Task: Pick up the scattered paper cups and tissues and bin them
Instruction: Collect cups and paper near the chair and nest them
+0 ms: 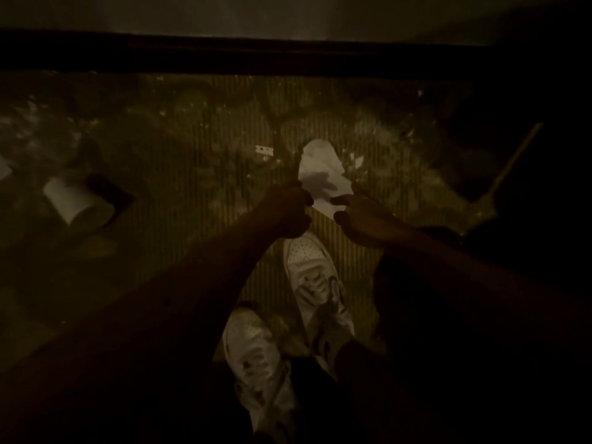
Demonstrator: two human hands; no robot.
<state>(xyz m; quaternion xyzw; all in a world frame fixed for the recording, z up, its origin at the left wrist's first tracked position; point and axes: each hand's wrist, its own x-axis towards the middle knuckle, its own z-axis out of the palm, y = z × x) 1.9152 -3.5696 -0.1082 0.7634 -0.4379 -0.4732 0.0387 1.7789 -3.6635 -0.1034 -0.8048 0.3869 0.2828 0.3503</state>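
very dark here: crumpled white tissue (320, 169) sits mid-scene, right hand (362, 219) pinching its near corner; left hand (290, 209) curled at its left edge, grip lost in shadow; white paper cup (77, 200) on its side at left, blurred

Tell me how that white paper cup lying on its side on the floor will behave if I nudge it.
The paper cup lies on its side, so a nudge would probably roll it. Its mouth looks dark and empty, so it is likely very light and easy to crush. The ribbed floor may slow the roll.
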